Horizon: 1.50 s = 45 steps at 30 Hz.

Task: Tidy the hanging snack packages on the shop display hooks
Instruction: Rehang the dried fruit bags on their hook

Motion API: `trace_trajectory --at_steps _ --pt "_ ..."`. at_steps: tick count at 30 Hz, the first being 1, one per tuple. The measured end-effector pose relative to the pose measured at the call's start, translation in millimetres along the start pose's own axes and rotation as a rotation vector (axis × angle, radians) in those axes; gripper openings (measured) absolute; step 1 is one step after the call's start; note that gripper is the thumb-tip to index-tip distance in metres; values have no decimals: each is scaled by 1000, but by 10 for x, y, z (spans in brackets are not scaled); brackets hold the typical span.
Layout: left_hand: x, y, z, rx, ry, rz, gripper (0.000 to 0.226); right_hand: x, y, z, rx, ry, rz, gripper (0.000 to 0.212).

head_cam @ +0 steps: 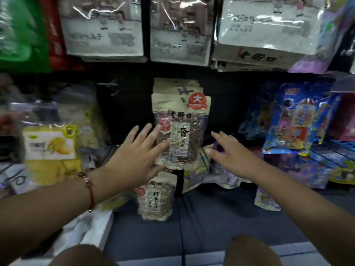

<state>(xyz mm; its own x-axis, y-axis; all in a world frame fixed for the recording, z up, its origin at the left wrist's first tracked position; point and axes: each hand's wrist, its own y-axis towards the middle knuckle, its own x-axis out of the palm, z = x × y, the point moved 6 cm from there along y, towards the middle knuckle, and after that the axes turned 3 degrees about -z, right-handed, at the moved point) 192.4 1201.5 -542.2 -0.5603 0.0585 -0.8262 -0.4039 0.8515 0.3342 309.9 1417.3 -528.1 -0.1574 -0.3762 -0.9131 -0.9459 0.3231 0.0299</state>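
from the head view the tidying looks part done, since the glossy beige seed packet (180, 129) hangs on its hook at centre with the left hand (134, 160) flat-fingered against it and the right hand (228, 156) spread, holding nothing, while a crinkly fallen packet (155, 198) waits below.

Beige seed packets (180, 120) stacked upright on the middle hook (181, 91)
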Motion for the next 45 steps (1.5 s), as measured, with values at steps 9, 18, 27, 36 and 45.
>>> trace_trajectory --at_steps 9,18,27,36,45 --pt "334 -1328 -497 -208 10 -306 76 891 -57 -990 -317 -49 -267 78" --pt "47 -1781 -938 -378 35 -331 78 1039 21 -1835 -471 -77 -279 78" --pt "299 -2200 -1523 -529 -60 -249 79 1181 392 -2593 -475 36 -227 82" --pt "932 -2226 -2288 -441 -168 -196 75 1592 1055 -2786 -360 560 -74 94" --pt "908 -2189 -2394 -282 -356 -184 64 1874 1222 -2838 -234 885 -74 56"
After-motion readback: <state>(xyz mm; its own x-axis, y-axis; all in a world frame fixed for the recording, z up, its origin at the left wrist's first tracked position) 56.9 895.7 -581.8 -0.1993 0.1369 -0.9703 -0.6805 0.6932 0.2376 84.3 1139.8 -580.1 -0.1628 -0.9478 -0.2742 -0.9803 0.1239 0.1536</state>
